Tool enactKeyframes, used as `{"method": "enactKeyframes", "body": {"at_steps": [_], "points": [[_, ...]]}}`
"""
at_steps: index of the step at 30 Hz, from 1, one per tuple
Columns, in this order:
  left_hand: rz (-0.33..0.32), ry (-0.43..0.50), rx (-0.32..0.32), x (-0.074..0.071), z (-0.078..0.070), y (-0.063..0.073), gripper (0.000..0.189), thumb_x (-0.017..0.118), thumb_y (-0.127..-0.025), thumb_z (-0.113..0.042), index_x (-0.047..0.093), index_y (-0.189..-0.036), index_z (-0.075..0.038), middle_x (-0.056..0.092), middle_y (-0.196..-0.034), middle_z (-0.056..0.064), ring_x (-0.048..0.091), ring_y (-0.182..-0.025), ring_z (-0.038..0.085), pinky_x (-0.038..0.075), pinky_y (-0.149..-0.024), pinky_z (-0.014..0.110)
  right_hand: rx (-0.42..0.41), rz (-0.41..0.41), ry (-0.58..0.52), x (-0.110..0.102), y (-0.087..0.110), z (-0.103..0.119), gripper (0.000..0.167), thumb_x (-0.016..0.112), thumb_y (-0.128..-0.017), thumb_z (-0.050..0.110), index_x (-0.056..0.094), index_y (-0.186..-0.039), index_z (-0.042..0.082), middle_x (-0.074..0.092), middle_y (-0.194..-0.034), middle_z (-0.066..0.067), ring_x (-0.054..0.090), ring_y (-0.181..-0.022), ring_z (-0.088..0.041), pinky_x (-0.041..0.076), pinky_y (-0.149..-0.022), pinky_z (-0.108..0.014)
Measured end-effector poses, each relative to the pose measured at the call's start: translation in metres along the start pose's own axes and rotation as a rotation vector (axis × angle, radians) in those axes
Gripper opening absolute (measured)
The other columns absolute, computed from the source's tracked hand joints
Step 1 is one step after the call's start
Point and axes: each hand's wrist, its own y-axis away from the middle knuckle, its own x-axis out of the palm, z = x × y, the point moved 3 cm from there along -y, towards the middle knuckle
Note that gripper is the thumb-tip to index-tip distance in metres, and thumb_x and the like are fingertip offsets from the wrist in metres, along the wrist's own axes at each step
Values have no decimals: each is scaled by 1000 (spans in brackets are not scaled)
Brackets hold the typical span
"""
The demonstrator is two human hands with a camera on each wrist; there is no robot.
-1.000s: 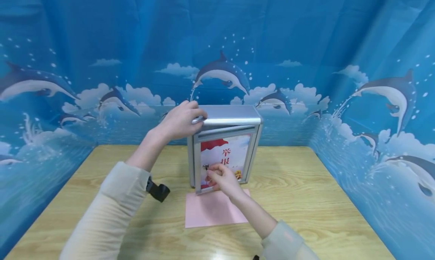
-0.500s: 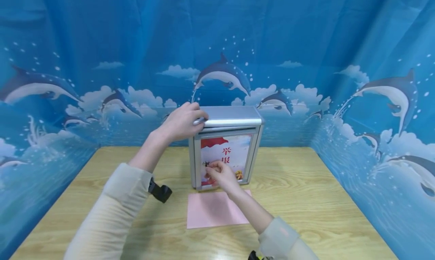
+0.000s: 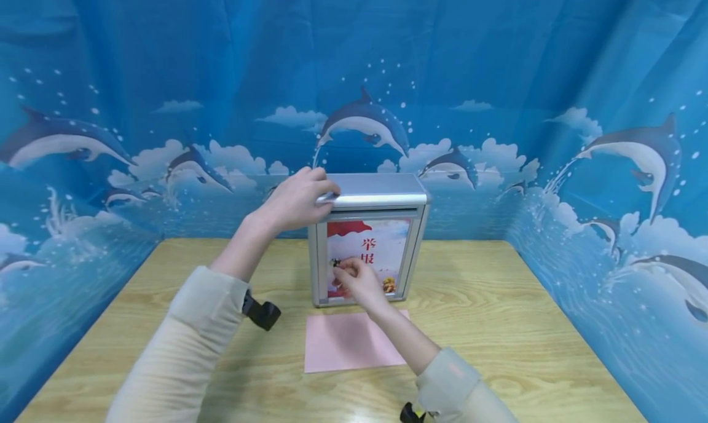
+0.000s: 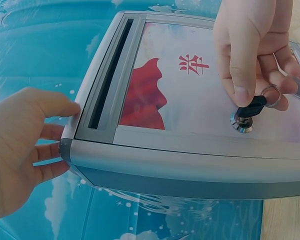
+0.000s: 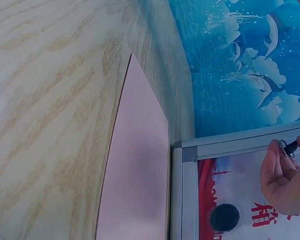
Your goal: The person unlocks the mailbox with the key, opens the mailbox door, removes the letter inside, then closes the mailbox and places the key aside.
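A silver-framed suggestion box (image 3: 381, 183) with a red-and-white printed front stands upright on the table, its front door (image 3: 387, 238) flush with the frame. My left hand (image 3: 298, 197) holds the box's top left corner, the thumb at the front edge and the fingers round the side. Between thumb and fingers, my right hand (image 3: 362, 284) pinches a black-headed key (image 4: 252, 106) with a metal ring (image 4: 272, 96). The key sits in the round chrome lock (image 4: 241, 123) at the door's left side. In the right wrist view the fingers partly cover the key.
A pink sheet (image 3: 351, 346) lies on the wooden table (image 3: 487, 324) just in front of the box. A narrow dark slot (image 4: 111, 75) runs along the top of the box's front. Behind and beside the table hangs a blue dolphin curtain (image 3: 232, 72).
The door, ajar a second ago, has swung in flush with the frame. My right hand has moved inward with the key, while my left hand stays on the top corner.
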Motion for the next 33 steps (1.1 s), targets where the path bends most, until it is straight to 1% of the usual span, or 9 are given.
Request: {"method": "enactKeyframes", "body": {"at_steps": [4, 9, 12, 15, 20, 23, 25, 29, 33], "points": [[-1, -11, 4, 0, 0, 0, 26, 63, -86, -13, 66, -112, -9, 54, -95, 6, 44, -83, 22, 40, -72, 34, -79, -26, 140, 0, -1, 3, 21, 58, -90, 14, 58, -98, -5, 65, -75, -11, 64, -65, -23, 51, -55, -27], [-11, -26, 4, 0, -1, 0, 26, 63, -86, -11, 66, -112, -9, 54, -94, 6, 44, -83, 22, 40, -71, 33, -267, -73, 519, 0, 1, 13, 16, 60, -89, 19, 61, -84, 4, 59, -67, 1, 53, -56, -9, 43, -50, -21], [-7, -39, 4, 1, -1, 0, 27, 63, -85, -12, 66, -112, -9, 54, -94, 6, 44, -83, 22, 41, -71, 33, -372, -93, 724, 2, 3, 18, 20, 60, -90, 23, 59, -74, 10, 52, -59, 6, 44, -48, -4, 38, -44, -18], [-4, -49, 0, 2, -1, 0, 27, 64, -85, -13, 66, -112, -10, 54, -94, 6, 44, -83, 21, 41, -71, 32, -449, -110, 850, 4, 3, 21, 26, 58, -90, 21, 54, -66, 13, 46, -54, 8, 38, -43, -4, 34, -40, -17], [-13, -52, 2, 2, -1, 0, 27, 64, -85, -13, 66, -112, -10, 54, -94, 6, 44, -84, 22, 41, -72, 33, -510, -163, 943, 8, 3, 23, 31, 55, -89, 16, 47, -60, 15, 42, -52, 7, 35, -42, -6, 30, -38, -19], [-19, -53, 4, 2, -1, 0, 28, 64, -85, -13, 66, -112, -9, 54, -94, 6, 44, -84, 22, 41, -72, 32, -501, -184, 939, 9, 2, 23, 32, 55, -88, 14, 44, -58, 16, 41, -51, 7, 35, -43, -7, 29, -39, -21], [-22, -53, 5, 2, -2, 0, 28, 64, -85, -13, 66, -112, -9, 54, -94, 6, 44, -84, 22, 41, -72, 32, -446, -165, 877, 8, 1, 22, 33, 54, -89, 14, 44, -57, 16, 41, -50, 7, 35, -42, -7, 29, -39, -22], [-25, -54, 5, 1, -3, 1, 28, 64, -85, -12, 66, -112, -9, 54, -93, 6, 44, -83, 22, 40, -71, 32, -267, -115, 665, 6, -1, 17, 32, 50, -89, 16, 50, -58, 14, 46, -49, 5, 38, -41, -7, 31, -40, -23], [-25, -55, 6, 0, -3, 1, 27, 64, -85, -12, 66, -112, -9, 54, -93, 5, 43, -83, 21, 39, -71, 32, -105, -62, 397, 5, -2, 11, 29, 46, -89, 15, 59, -65, 5, 57, -55, -4, 51, -43, -16, 44, -43, -26]]}}
